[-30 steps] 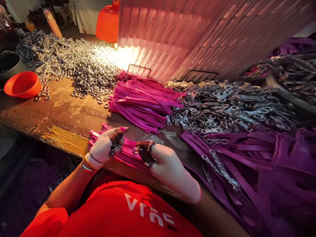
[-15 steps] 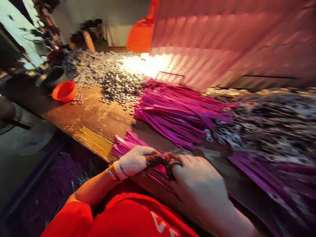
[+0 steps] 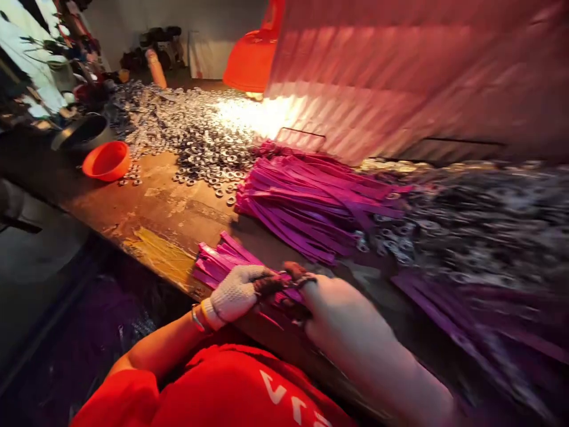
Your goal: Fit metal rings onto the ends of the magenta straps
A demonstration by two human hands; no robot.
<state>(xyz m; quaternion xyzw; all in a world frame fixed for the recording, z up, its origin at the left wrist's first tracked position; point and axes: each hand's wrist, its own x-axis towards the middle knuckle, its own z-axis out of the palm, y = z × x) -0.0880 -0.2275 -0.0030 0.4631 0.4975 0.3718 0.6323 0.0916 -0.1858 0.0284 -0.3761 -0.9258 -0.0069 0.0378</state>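
magenta straps [image 3: 224, 256] lying on the table [image 3: 173, 207], under and at ten o'clock from the fingertips. holds the left hand [image 3: 237, 293], in white knit, and the right hand [image 3: 335, 308] close together over them, with dark-wrapped fingers. cannot tell, given blur and overlap, about any clamp on something between. farther off: a larger magenta bundle [image 3: 306, 198] near half past twelve, silver rings [image 3: 207, 157] at eleven, an orange-red bowl [image 3: 106, 163] at ten.

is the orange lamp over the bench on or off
On. Under the orange lamp, a bright white glow spills over the metal rings and the corrugated sheet.
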